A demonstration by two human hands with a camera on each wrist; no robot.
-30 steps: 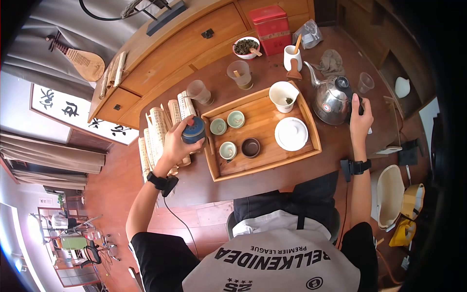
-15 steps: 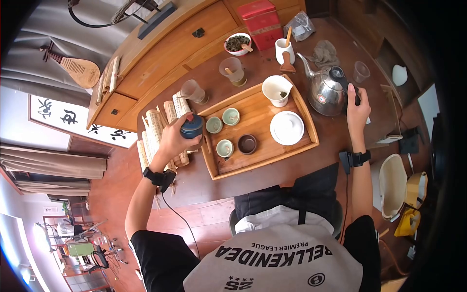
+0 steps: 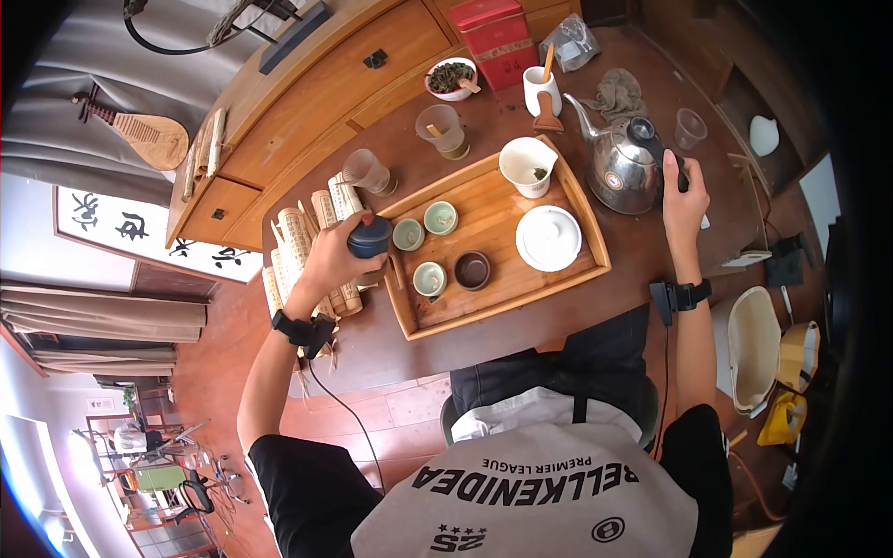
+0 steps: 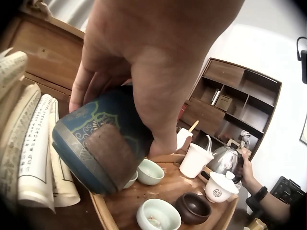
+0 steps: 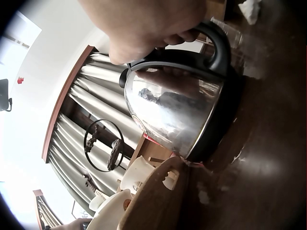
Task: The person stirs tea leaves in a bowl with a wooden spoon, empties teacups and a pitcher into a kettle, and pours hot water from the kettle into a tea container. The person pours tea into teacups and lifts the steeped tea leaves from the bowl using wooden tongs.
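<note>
My left hand (image 3: 333,259) grips a dark blue lidded jar (image 3: 370,240) by its upper part, just off the left edge of the wooden tray (image 3: 507,223). In the left wrist view the jar (image 4: 103,143) shows green line patterns and a plain brown patch. My right hand (image 3: 686,197) is wrapped round the black handle of a steel kettle (image 3: 621,172), right of the tray. Pale green cups (image 3: 441,219), a dark brown cup (image 3: 473,270), a white lidded bowl (image 3: 549,239) and a white pitcher (image 3: 527,167) holding some leaves sit on the tray.
Bamboo scrolls (image 3: 298,237) lie left of the tray. Behind it stand two clear cups (image 3: 442,132), a bowl of tea leaves (image 3: 451,78), a red tin (image 3: 493,42) and a white tool holder (image 3: 541,91). A crumpled cloth (image 3: 619,95) lies behind the kettle.
The head view has shifted slightly, moving the table up and left in the picture. Both hands keep their hold on the jar and the kettle, with little visible movement.
</note>
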